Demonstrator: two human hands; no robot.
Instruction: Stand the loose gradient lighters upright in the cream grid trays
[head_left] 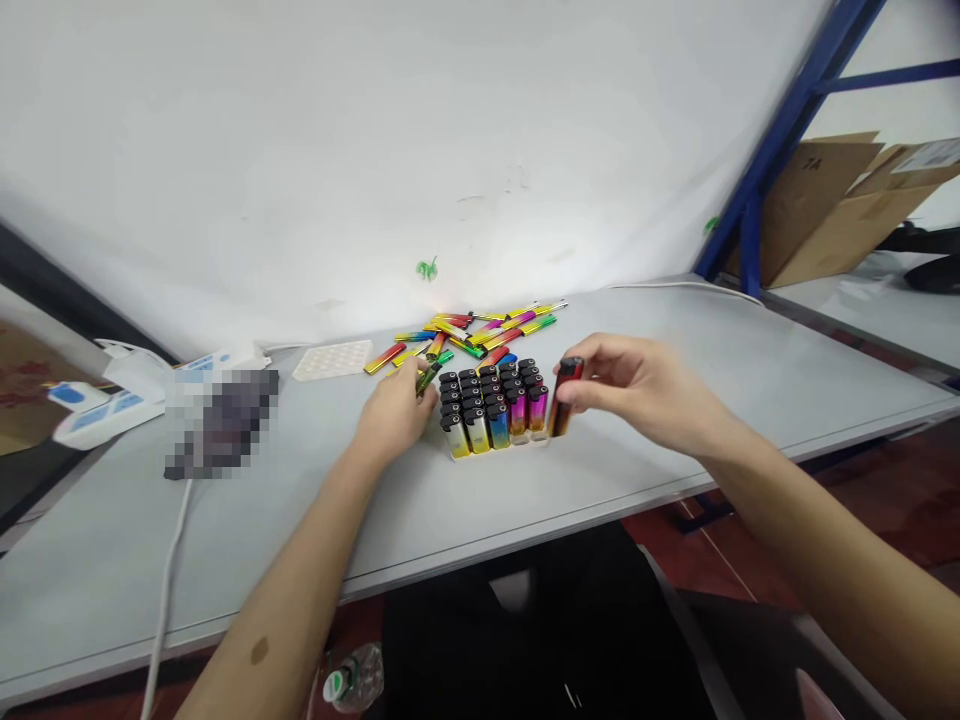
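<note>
Rows of upright lighters [478, 430] with black tops stand in a pale tray [517, 447] on the table. My right hand [637, 390] pinches a red lighter [566, 395] upright, just right of the tray. At the tray's left side, my left hand [397, 410] has its fingers closed round a green lighter [429, 376]. Behind the tray lies a loose pile of shiny coloured lighters [480, 332]. Two magenta lighters [517, 408] stand near the tray's front right, with pale tray showing below them.
A white grid-like tray [334, 360] lies left of the pile. Further left are a white power strip [120, 405] and a blurred dark object [232, 425] with a cable [172, 560]. A white wall [375, 150] backs the table; cardboard boxes [832, 210] stand at right.
</note>
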